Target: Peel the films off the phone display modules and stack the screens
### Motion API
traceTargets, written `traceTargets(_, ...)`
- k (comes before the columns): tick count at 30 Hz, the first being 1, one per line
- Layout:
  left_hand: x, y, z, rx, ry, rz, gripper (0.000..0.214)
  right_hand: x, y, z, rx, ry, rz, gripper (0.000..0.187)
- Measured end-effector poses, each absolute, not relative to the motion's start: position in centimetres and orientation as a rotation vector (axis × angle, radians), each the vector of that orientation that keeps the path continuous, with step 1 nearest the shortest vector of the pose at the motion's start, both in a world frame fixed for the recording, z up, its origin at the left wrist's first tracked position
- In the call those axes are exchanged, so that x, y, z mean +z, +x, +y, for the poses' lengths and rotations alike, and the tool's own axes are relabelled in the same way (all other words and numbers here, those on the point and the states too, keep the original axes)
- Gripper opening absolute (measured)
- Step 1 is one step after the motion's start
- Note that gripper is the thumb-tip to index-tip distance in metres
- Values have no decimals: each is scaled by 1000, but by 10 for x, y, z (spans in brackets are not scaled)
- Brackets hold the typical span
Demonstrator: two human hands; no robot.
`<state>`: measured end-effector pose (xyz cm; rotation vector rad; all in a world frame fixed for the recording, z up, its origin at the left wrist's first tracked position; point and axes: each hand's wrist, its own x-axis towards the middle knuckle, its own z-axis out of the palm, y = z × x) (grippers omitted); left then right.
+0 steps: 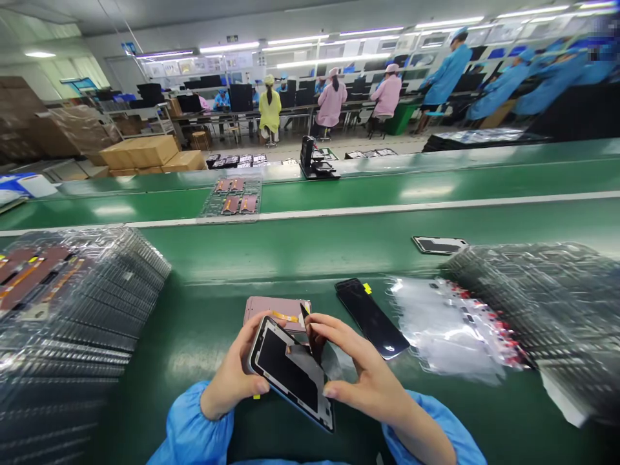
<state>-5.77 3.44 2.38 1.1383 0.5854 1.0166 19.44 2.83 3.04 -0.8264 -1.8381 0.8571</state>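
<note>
My left hand [242, 368] grips a phone frame [290, 365] by its left end, thumb along the near edge. The frame is tilted, with a black inner face and a pale border. My right hand [356, 368] pinches a thin dark sheet [317, 339], raised at the frame's far right side. A greyish flap on the frame's face reaches toward this sheet; whether they are joined I cannot tell. The right thumb lies by the frame's right end. Just behind the hands is a pinkish phone screen part [256, 309] with an orange flex cable, partly covered by the fingers.
A black phone screen [371, 316] lies right of my hands, beside a pile of clear film sheets [448, 329] with red tabs. Tall stacks of clear trays stand left [130, 290] and right [542, 290]. Another phone frame [440, 245] and a loaded tray [232, 199] lie farther back.
</note>
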Motion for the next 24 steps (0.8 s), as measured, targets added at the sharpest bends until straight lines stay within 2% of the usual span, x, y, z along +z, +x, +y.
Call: traceTargets(24,29,-34,25,1007,1118,673,90,23,171,14,444,-933,-2112,61)
